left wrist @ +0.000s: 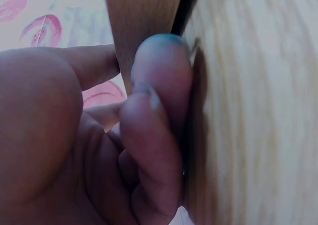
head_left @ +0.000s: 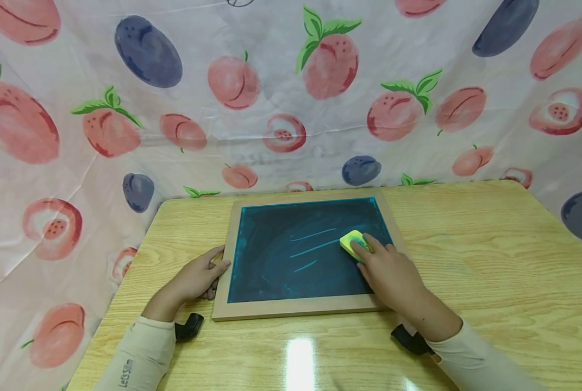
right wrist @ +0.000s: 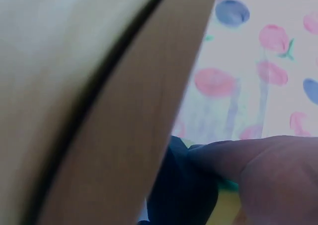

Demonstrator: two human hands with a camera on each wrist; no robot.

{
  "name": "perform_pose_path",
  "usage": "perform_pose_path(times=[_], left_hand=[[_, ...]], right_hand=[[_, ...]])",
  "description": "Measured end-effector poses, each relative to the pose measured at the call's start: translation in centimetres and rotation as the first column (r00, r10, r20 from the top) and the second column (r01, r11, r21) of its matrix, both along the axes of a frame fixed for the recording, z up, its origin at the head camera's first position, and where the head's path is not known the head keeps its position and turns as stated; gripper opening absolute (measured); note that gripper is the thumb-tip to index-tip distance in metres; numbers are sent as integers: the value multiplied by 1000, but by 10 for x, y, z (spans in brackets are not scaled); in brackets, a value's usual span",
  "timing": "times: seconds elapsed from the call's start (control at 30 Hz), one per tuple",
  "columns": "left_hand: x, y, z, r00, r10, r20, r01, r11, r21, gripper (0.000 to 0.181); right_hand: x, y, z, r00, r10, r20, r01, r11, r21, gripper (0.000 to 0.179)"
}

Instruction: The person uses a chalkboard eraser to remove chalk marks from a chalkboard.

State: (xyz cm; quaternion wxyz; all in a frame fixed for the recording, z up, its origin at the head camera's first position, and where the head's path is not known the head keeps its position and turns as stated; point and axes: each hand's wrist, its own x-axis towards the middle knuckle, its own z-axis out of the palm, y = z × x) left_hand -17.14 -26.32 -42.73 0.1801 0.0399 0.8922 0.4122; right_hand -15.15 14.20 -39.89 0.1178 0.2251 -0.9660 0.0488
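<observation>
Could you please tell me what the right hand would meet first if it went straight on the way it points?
Sliding on across the board, the right hand and its sponge would probably first meet the upper line's right end; the sponge may already touch the middle line.

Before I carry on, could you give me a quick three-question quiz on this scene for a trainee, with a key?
1. Which of the two hands holds the yellow block?
2. True or false: the dark board is free of strokes.
3. Fill in the blank: the left hand touches the board's pale ____.

Key:
1. The right hand.
2. False; several light strokes show on it.
3. Frame.
</observation>
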Motion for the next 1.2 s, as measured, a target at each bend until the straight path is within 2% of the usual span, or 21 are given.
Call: perform_pose_path(times=[0.27,0.63,0.73,0.9,1.07,1.2], left_hand=[[1,1,1,1000,4,1,-4,1000,-1,61],[0,1,0,1000,-2,-9,2,1000,-2,61],[0,1,0,1000,-5,-12,5,1000,-8,61],[0,1,0,1000,-1,-8,1,1000,-12,61],[0,0,-1,1000,5,-6,-5,1000,-19,62],[-1,0,-2,1000,3,-11,-3,1000,-25,63]], right_hand=[[-11,19,3,997,-71,41,72,997,-23,44],[-10,15,2,995,-74,73,78,996,-53,44],[-7,10,2,995,-44,88,50,997,-63,44],[3,-4,2,995,25,101,-23,999,-23,47],[15,-21,2,984,87,157,-88,996,0,50],[25,-33,1,972,171,158,-176,984,15,49]])
